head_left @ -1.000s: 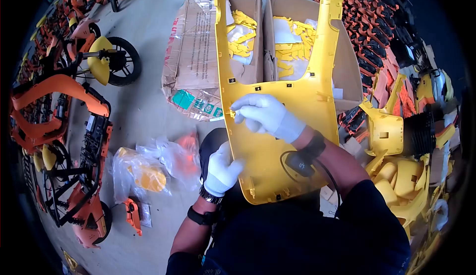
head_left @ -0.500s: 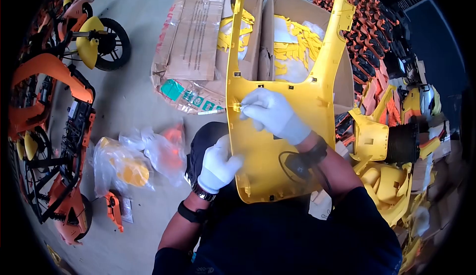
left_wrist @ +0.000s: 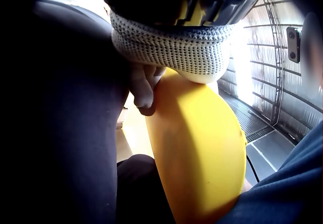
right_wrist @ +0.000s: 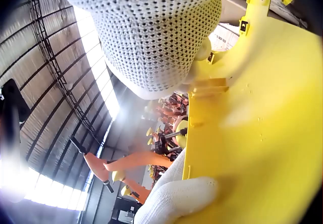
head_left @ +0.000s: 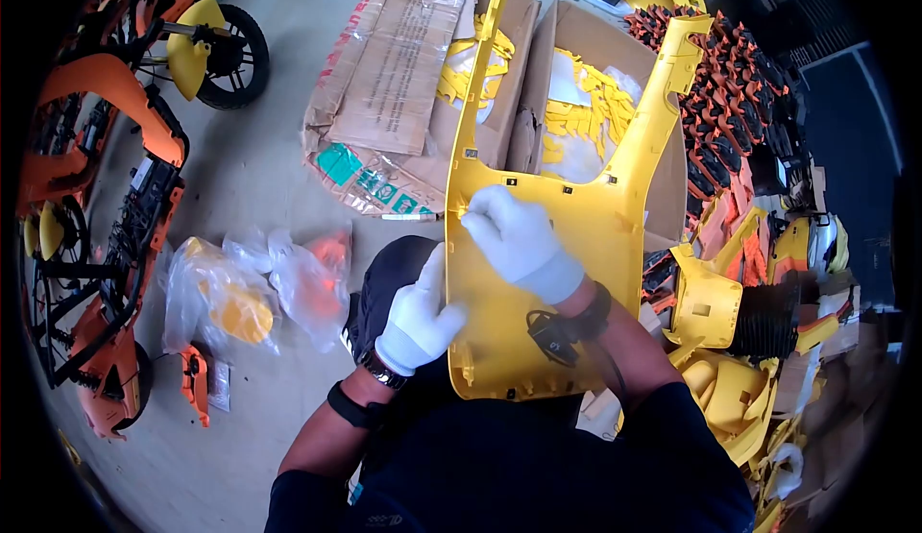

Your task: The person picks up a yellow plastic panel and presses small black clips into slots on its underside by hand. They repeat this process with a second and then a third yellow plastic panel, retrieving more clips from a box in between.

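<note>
A large yellow panel (head_left: 605, 245) stands tilted before the person, its hollow inner side facing up, two long arms reaching away. The gloved left hand (head_left: 416, 322) grips its left edge, thumb inside; in the left wrist view, curled fingers of this hand (left_wrist: 166, 47) lie behind the panel (left_wrist: 197, 143). Higher on that edge, the gloved right hand (head_left: 523, 245) has its fingers curled, thumb and fingertips pinched at a small yellow post; the small part between them is mostly hidden. In the right wrist view, the glove (right_wrist: 151, 37) covers its own fingertips above the panel (right_wrist: 262, 133).
Two open cardboard boxes (head_left: 384, 62) with yellow parts stand beyond the panel. Plastic-wrapped parts (head_left: 235, 302) and an orange piece (head_left: 195, 384) lie on the floor at left, near orange vehicle frames (head_left: 115, 331). Yellow panels (head_left: 706, 307) are piled at right.
The head view has shifted and turned slightly. The right fingertips have come closer against the post near the left edge. The left hand keeps its grip, its thumb still on the inner side.
</note>
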{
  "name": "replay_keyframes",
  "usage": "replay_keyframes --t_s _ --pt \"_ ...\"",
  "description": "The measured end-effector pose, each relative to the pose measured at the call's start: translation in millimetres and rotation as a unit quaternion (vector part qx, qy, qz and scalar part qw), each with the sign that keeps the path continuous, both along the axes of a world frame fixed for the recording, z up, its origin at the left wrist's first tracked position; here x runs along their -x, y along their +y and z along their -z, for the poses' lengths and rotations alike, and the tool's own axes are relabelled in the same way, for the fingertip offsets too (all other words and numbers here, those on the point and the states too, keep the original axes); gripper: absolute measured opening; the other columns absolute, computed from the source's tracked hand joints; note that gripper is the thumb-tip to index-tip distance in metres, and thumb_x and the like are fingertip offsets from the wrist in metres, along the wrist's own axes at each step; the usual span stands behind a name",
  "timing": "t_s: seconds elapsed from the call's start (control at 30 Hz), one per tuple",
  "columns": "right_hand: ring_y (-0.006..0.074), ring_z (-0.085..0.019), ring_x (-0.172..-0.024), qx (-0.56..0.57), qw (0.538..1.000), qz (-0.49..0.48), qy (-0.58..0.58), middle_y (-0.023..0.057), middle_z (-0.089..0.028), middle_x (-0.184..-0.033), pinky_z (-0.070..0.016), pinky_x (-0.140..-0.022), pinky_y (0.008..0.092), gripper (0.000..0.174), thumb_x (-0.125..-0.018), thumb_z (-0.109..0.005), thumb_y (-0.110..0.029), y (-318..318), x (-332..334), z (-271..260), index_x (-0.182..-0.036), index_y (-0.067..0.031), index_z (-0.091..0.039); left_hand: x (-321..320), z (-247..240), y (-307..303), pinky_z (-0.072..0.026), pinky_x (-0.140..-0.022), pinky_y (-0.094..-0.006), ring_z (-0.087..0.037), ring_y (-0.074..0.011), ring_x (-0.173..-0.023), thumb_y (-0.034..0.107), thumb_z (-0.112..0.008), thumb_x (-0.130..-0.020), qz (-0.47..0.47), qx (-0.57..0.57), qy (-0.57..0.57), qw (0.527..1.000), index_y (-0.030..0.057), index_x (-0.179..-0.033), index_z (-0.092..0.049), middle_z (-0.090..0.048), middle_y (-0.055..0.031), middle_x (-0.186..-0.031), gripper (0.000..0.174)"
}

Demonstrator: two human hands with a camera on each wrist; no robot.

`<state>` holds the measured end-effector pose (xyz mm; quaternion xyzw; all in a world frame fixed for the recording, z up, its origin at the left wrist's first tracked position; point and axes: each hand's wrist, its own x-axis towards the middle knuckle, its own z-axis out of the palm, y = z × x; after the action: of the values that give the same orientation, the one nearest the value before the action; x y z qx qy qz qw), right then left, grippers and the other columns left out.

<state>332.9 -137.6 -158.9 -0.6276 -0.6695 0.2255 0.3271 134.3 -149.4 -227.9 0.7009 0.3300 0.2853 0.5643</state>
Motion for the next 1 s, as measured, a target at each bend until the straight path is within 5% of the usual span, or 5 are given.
replay_keyframes --t_s 0.4,0.6,0.8,0.9,1.0 --pt "0.0079 -0.052 -0.057 0.262 0.877 0.102 0.39 0.0094 -0.066 -0.087 -0.0421 -0.052 0.0227 0.021 -0.097 -0.057 -0.011 2.2 -8.4 -7.9 -0.115 0.0001 -0.057 1.3 -14.5 1.2 -0.0506 -0.096 -0.032 -0.068 -0.0249 -0.112 0.009 -0.059 -0.084 0.013 0.07 0.023 0.997 -0.0046 -0.154 -0.027 -0.067 -0.0222 -0.124 0.079" --pt "0.0139 -0.058 -0.06 0.193 0.931 0.087 0.297 0.0107 -0.068 -0.085 -0.0472 -0.055 0.0277 0.016 -0.097 -0.059 -0.01 -1.0 -3.2 2.9 -0.109 -0.0002 -0.058 1.5 -8.5 0.2 -0.053 -0.091 -0.0322 -0.071 -0.0287 -0.104 0.01 -0.059 -0.083 0.005 0.051 0.024 0.998 -0.0034 -0.154 -0.027 -0.069 -0.023 -0.115 0.079" --pt "0.0311 -0.068 -0.078 -0.137 0.974 -0.132 -0.124 0.0155 -0.067 -0.088 -0.054 -0.07 0.0392 0.018 -0.095 -0.064 -0.016 5.0 -14.6 18.1 -0.103 0.0 -0.061 2.9 -16.3 1.9 -0.0547 -0.085 -0.0329 -0.073 -0.0302 -0.097 0.011 -0.059 -0.082 0.017 0.062 0.052 0.997 -0.0014 -0.155 -0.028 -0.071 -0.0227 -0.109 0.08" --pt "0.0225 -0.066 -0.07 -0.075 0.992 -0.096 -0.037 0.0112 -0.066 -0.083 -0.052 -0.062 0.0337 0.018 -0.096 -0.062 -0.016 7.9 -9.5 13.7 -0.107 -0.0015 -0.061 3.5 -13.8 -0.8 -0.0551 -0.083 -0.0332 -0.073 -0.0305 -0.095 0.011 -0.059 -0.082 0.01 0.049 0.037 0.998 -0.0013 -0.155 -0.027 -0.071 -0.0225 -0.108 0.08" --pt "0.0107 -0.058 -0.062 0.265 0.93 0.043 0.251 0.0032 -0.06 -0.075 -0.0449 -0.053 0.0265 0.017 -0.097 -0.059 -0.015 9.3 -1.3 -8.6 -0.11 -0.0026 -0.061 2.0 -11.8 -0.6 -0.0551 -0.085 -0.0334 -0.073 -0.0302 -0.097 0.01 -0.059 -0.082 0.001 0.033 0.015 0.999 -0.0018 -0.155 -0.027 -0.071 -0.0226 -0.11 0.08"
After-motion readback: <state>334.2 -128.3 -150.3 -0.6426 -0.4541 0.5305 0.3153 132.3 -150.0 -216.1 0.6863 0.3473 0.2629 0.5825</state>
